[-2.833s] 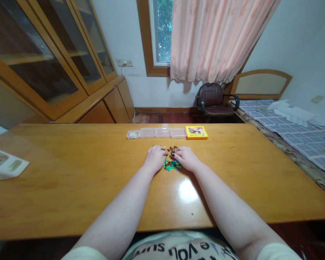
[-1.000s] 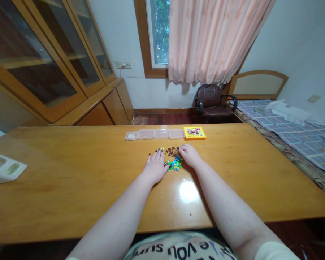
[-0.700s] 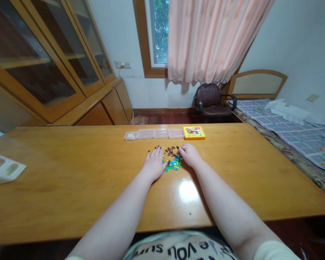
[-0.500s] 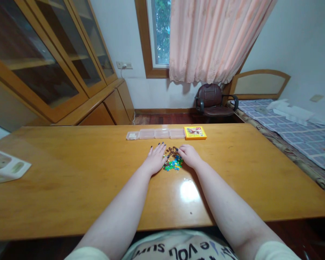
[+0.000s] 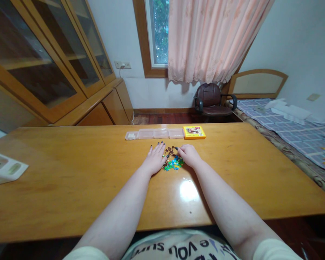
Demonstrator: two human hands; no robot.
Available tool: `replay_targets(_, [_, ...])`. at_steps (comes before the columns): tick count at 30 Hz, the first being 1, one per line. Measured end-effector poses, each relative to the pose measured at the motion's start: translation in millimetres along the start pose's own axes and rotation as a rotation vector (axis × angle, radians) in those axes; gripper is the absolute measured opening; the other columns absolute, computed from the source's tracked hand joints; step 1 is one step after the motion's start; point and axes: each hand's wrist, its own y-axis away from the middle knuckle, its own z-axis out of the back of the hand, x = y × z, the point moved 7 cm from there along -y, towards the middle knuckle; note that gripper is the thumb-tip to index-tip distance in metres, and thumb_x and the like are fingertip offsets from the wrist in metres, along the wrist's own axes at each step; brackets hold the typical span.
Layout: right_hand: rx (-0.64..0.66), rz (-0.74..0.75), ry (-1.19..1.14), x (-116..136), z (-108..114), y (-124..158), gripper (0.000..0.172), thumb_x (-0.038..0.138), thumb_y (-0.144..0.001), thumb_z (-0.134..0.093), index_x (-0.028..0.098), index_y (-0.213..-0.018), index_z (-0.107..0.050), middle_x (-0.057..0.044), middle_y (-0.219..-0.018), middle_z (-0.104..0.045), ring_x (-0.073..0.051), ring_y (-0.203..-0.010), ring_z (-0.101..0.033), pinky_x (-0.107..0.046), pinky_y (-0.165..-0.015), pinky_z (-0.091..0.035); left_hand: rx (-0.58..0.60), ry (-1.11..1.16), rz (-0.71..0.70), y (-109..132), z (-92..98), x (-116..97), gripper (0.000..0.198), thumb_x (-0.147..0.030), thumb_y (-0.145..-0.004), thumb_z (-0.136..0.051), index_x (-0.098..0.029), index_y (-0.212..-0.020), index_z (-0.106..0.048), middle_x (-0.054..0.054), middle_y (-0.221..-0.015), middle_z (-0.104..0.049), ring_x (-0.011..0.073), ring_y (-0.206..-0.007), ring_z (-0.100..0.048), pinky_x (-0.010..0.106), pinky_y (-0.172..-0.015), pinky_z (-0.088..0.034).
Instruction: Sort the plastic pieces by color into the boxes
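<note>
A pile of small building bricks [image 5: 173,164], mostly green and blue with some yellow, lies on the table between my hands. Brown bricks [image 5: 170,151] are scattered at its far side. My left hand [image 5: 155,160] rests flat on the left of the pile, fingers spread and thumb reaching to the bricks. At the right edge, my right hand [image 5: 189,155] has its fingers curled in, with the index fingertip down by the brown bricks. Whatever may be under those curled fingers is hidden.
Beyond the hands stands a row of clear plastic trays [image 5: 161,133], with a yellow box [image 5: 194,132] at its right end. A white plastic object [image 5: 8,167] sits at the left of the wooden table [image 5: 70,173]. A small dark speck [image 5: 190,212] lies near the front edge.
The view has shifted slightly. Both hands stay almost where they were around the pile of building bricks.
</note>
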Motion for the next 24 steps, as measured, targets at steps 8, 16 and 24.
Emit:
replay_targets(8, [0.019, 0.076, -0.05, 7.1, -1.3, 2.1, 0.04, 0.031, -0.094, -0.039, 0.016, -0.074, -0.07, -0.005, -0.072, -0.065, -0.015, -0.072, -0.053, -0.026, -0.07, -0.032, 0.012, 0.006, 0.003, 2.7, 3.0, -0.2, 0.051, -0.038, -0.092, -0.033, -0.018, -0.139, -0.038, 0.007, -0.147, -0.036, 0.0233, -0.139, -0.025, 0.052, -0.114, -0.015])
replay_targets(16, [0.021, 0.085, -0.021, 9.9, -2.0, 1.0, 0.036, 0.032, -0.094, -0.042, 0.017, -0.077, -0.069, -0.005, -0.081, -0.067, -0.015, -0.08, -0.052, -0.028, -0.074, -0.029, -0.081, -0.085, 0.029, 20.6, 21.2, -15.6, 0.034, -0.026, -0.089, -0.04, -0.014, -0.113, -0.06, 0.012, -0.123, -0.06, 0.0258, -0.121, -0.048, 0.048, -0.109, -0.027])
replay_targets(24, [0.042, 0.125, -0.024, 16.0, 1.2, 3.5, 0.039, 0.033, -0.095, -0.04, 0.016, -0.072, -0.067, -0.005, -0.077, -0.066, -0.016, -0.078, -0.048, -0.03, -0.074, -0.026, -0.051, -0.012, -0.105, 13.9, 15.8, -25.3, 0.036, -0.025, -0.09, -0.037, -0.024, -0.118, -0.059, 0.004, -0.126, -0.06, 0.0221, -0.128, -0.042, 0.053, -0.114, -0.01])
